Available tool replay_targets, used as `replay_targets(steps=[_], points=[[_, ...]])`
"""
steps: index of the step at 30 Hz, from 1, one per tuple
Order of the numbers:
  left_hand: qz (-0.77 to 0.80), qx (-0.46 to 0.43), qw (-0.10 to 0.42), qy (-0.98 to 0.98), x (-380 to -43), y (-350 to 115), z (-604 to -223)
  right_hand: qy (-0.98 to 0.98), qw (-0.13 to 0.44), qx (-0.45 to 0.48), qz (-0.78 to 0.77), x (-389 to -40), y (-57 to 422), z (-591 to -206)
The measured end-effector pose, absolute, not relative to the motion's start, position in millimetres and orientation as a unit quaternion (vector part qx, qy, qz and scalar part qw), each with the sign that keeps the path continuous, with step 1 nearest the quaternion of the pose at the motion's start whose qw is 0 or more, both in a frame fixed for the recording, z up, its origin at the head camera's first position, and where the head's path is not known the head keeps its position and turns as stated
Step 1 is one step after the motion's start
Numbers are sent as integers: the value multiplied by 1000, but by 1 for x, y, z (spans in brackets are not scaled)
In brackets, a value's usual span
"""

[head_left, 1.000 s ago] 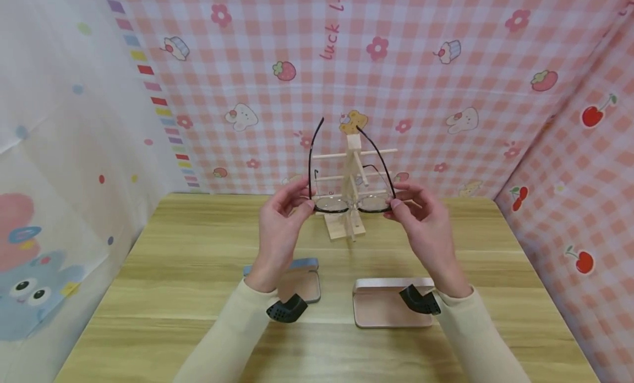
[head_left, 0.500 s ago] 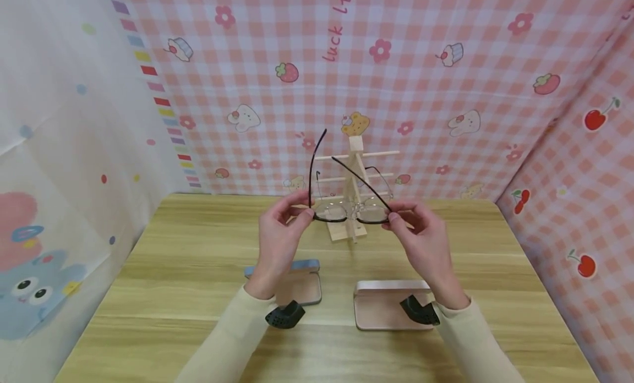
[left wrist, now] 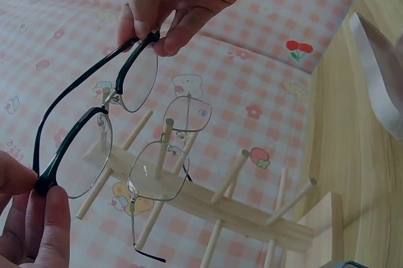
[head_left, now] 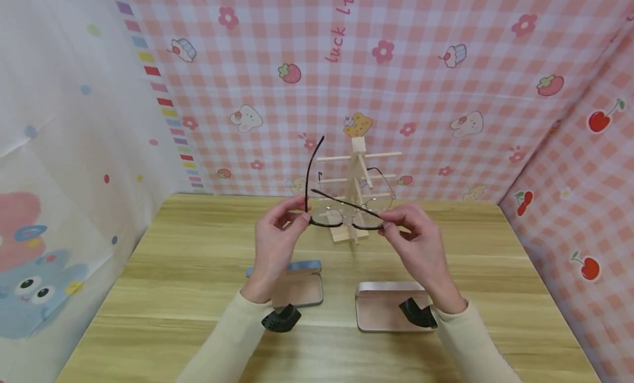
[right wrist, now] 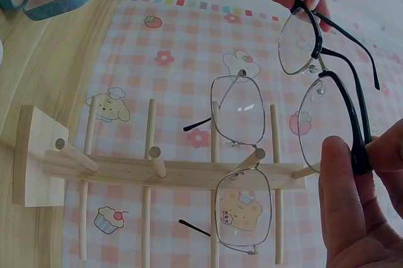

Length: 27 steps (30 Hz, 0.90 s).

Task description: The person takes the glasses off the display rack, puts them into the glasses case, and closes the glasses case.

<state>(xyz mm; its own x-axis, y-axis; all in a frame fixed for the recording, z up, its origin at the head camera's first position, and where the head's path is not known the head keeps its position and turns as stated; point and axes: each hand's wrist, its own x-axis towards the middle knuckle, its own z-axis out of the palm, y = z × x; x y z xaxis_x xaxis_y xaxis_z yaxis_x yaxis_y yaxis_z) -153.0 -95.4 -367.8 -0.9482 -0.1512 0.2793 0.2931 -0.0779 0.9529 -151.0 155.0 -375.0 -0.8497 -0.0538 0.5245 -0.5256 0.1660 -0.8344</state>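
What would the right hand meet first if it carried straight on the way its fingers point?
Past the black-rimmed glasses it grips, the right hand would probably meet the thin-framed glasses on the wooden stand; depth is unclear, so the stand itself could come first.

Bright, even light fills the scene; soft shadows darken the tabletop (head_left: 188, 245) beneath the sleeves (head_left: 223, 339), and one lens (right wrist: 239, 112) glints.
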Motion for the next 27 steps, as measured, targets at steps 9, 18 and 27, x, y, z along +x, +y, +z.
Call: replay_targets(steps=[9,18,27], points=[[-736,-53,158,-656,-153,-101,-371,-760,192,197,588,-151,152,-376],[-732,-52,159,-660,-154,-102,-370,-775,200,200,564,-152,153,-376],[-724,-56,154,-670,-152,-102,-370,-782,200,195,557,-152,154,-377]])
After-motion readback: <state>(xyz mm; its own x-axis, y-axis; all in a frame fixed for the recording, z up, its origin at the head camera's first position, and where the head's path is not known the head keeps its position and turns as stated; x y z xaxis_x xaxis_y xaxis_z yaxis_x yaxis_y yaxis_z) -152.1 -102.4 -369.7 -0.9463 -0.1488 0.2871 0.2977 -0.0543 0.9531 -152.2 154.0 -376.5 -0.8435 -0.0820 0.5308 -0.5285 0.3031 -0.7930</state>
